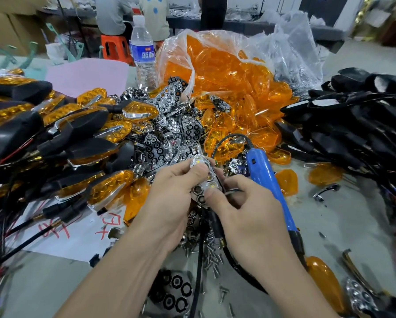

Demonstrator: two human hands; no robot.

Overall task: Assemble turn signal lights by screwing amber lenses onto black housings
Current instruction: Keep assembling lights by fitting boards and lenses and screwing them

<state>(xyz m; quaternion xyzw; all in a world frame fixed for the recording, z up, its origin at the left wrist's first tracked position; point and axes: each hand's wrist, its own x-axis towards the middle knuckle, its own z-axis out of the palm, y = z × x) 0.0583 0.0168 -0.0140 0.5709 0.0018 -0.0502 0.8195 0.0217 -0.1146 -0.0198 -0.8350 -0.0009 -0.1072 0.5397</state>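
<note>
While left hand [169, 189] and right hand [245, 203] both pinch one chrome reflector plate [202, 180] between them, thumbs on its face, no lens or screw is on it. Left grips the upper end, right the lower end. Whether a black housing sits behind the plate: cannot tell, hands hide it.

Judged step: prepping the plate ahead of lens fit. To do it well:
- Keep the plate square and wires clear of the seam.
- Hold the assy w/ one hand and fetch the lens w/ the other.
- Start each screw straight before powering the driver, else the amber plastic may crack.

Counts, left to right of the grip:
- Far left: finished lights [54, 134], piled, too many to count.
- Beyond-left: 1 water bottle [143, 49].
- Just beyond: spare reflectors [169, 134], a heap, uncountable.
- In the grip: 1 plate, 2 hands.
- Below, nearer the person: loose screws [211, 255], dozens approx.
- Beyond: amber lenses [226, 72], 1 open bag spilling toward the grip, lenses uncountable.
- Just right: 1 blue electric screwdriver [268, 180], lying untouched.
- Far right: black housings [352, 125], tangled w/ wires, no count possible.
</note>
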